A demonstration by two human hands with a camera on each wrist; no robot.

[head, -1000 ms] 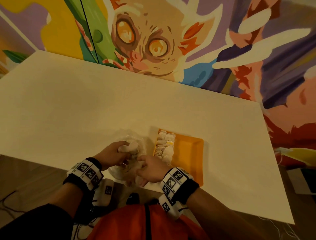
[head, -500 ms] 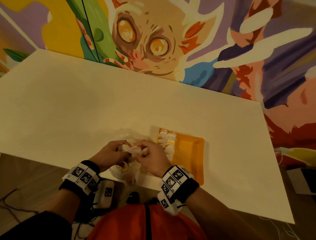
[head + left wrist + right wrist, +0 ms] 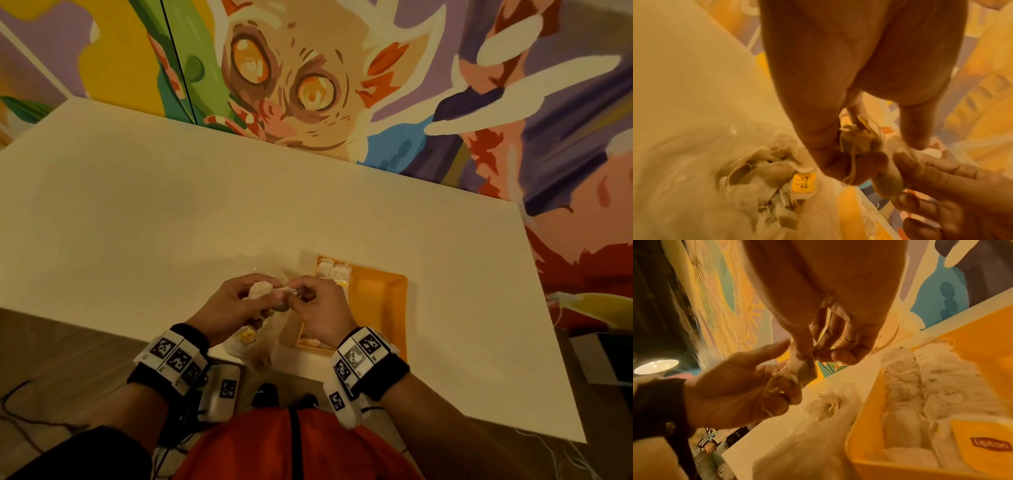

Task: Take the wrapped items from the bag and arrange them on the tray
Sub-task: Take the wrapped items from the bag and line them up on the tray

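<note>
Both hands meet just above the clear plastic bag [image 3: 246, 344], which lies at the table's near edge with several tea bags [image 3: 764, 175] inside. My left hand [image 3: 255, 295] grips a pale wrapped tea bag [image 3: 259, 289] between thumb and fingers. My right hand [image 3: 301, 295] pinches the end of a tea bag [image 3: 804, 369] that touches the one in the left hand. Whether the two are tangled by their strings, I cannot tell. The orange tray [image 3: 380, 301] lies right of the bag, with tea bags [image 3: 334, 270] lined along its left side.
The white table [image 3: 171, 212] stands against a painted wall [image 3: 308, 85]. A yellow Lipton tag [image 3: 990, 446] lies among the tea bags in the tray. The tray's right half is bare. Cables and a small device [image 3: 222, 390] lie on the floor below the table edge.
Both hands have come up out of the bag and drawn together. A tea bag has been lifted out and is now held between them.
</note>
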